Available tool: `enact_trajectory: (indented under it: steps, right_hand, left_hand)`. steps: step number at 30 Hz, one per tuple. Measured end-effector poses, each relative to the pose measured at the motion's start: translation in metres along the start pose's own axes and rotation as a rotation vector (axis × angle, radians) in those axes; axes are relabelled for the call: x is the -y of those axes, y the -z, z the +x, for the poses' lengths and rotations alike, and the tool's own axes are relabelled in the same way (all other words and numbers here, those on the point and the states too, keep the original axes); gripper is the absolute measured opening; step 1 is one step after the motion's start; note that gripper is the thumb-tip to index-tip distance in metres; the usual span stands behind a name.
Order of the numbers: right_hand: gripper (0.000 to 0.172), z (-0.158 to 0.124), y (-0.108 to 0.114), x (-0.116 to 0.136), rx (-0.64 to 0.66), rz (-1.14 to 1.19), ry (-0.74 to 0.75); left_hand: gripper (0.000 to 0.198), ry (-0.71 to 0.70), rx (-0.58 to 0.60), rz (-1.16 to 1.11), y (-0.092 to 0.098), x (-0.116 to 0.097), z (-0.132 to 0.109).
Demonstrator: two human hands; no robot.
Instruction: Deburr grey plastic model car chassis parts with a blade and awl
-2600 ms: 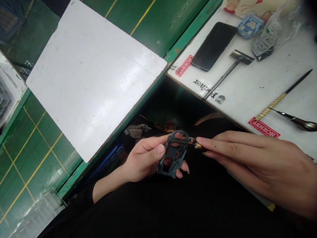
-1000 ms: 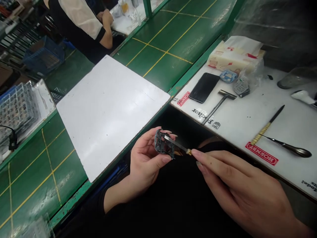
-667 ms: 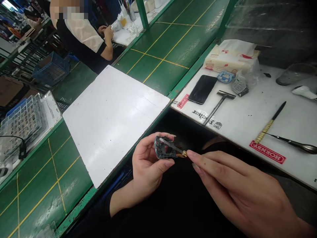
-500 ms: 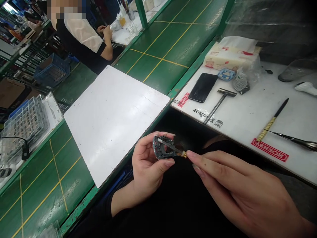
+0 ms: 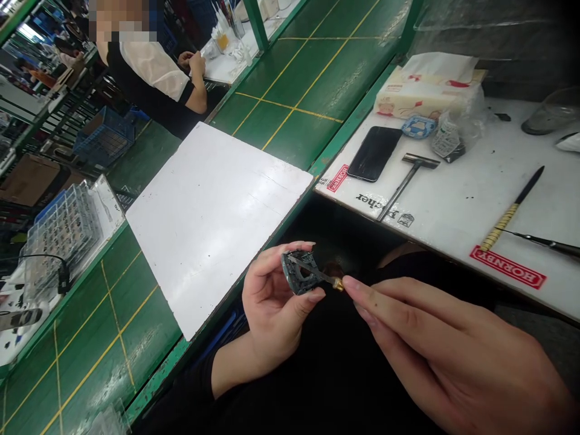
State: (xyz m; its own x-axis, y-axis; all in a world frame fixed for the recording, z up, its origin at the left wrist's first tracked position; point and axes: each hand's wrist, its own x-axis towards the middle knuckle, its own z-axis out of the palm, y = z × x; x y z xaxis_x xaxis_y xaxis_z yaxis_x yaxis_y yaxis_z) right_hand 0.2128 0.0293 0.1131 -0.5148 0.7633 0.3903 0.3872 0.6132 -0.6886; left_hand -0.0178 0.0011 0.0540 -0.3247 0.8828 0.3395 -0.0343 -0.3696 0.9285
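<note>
left hand [image 5: 274, 308]: fingers and thumb grasp a small dark frame [image 5: 295, 281] by its edges
right hand [image 5: 444, 338]: thumb and forefinger pinch a thin metal tool [image 5: 325, 278] behind its brass collar [image 5: 338, 284], the blade reaching across the frame
white board [image 5: 222, 211]: flat on the green surface [image 5: 299, 72], beyond the left hand
table [image 5: 483, 166]: phone [image 5: 375, 153], t-shaped tool [image 5: 403, 185], yellow-wrapped tool [image 5: 501, 226]

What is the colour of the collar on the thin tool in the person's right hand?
Gold: the collar shows in the head view, the only one.
</note>
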Motion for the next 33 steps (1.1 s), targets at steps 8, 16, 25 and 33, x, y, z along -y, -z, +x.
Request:
enact_trajectory:
  steps: [8, 16, 25, 33]
  right_hand:
    - [0.052, 0.000, 0.004, -0.003, 0.008, 0.177, -0.095]
    - [0.048, -0.008, 0.003, -0.008, -0.006, 0.155, -0.071]
    - [0.055, -0.008, -0.002, -0.019, 0.077, 0.084, 0.003]
    - [0.054, -0.020, -0.005, -0.006, 0.032, 0.058, 0.086]
  left_hand:
    - [0.055, 0.041, 0.062, -0.045, 0.005, -0.002, -0.005]
    - [0.055, -0.019, 0.103, 0.070, 0.006, -0.007, 0.001]
    - [0.065, -0.286, 0.079, 0.276, 0.004, -0.004, 0.008]
    - [0.059, -0.269, 0.042, 0.291, 0.004, -0.004, -0.001]
